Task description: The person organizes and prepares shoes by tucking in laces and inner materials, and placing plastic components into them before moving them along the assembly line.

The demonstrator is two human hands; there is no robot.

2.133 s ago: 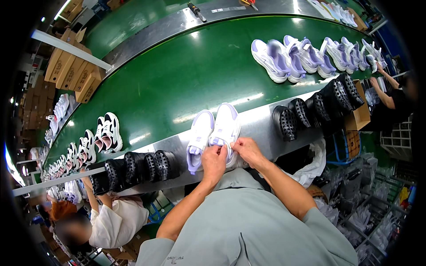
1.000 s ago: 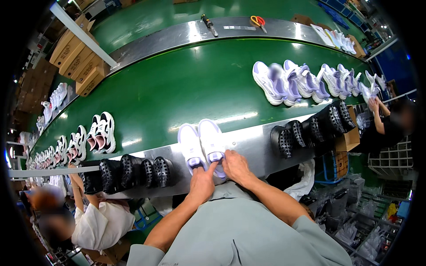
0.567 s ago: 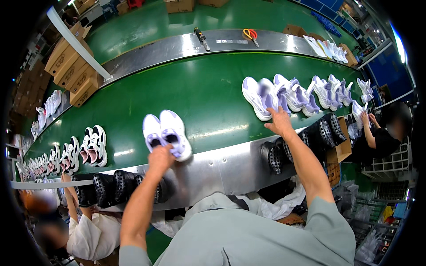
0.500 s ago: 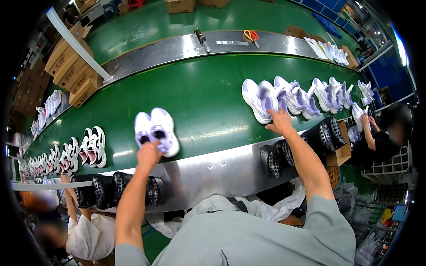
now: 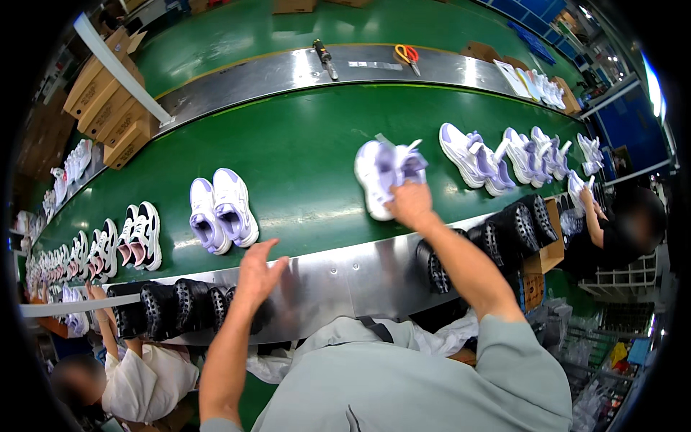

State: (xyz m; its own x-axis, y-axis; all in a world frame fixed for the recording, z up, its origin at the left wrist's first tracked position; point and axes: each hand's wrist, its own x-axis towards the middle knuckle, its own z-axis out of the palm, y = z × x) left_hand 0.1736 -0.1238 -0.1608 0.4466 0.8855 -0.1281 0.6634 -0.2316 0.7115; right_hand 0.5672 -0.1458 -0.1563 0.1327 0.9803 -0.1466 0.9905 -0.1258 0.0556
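My right hand (image 5: 412, 204) is closed on the heel end of a pair of white and lavender sneakers (image 5: 373, 174), slightly blurred, over the green belt. Their tongues and straps stick up loosely. My left hand (image 5: 260, 272) is empty, thumb and fingers apart, above the metal edge of the bench. Just beyond it a second pair of white and lavender sneakers (image 5: 232, 196) stands side by side on the belt, toes pointing away from me. More pairs of the same sneakers (image 5: 466, 160) line the belt to the right of my right hand.
Black and white sneakers (image 5: 147, 232) run in a row down the left. Black cleated boots (image 5: 176, 306) sit along the near metal edge (image 5: 345, 281). A screwdriver (image 5: 325, 59) and orange-handled scissors (image 5: 408, 57) lie on the far ledge. Co-workers are at both sides; cardboard boxes (image 5: 108, 108) stand far left.
My left hand has let go of its sneakers and drawn back; that pair now stands further left. My right hand has brought its pair leftward and toward the middle, away from the row.
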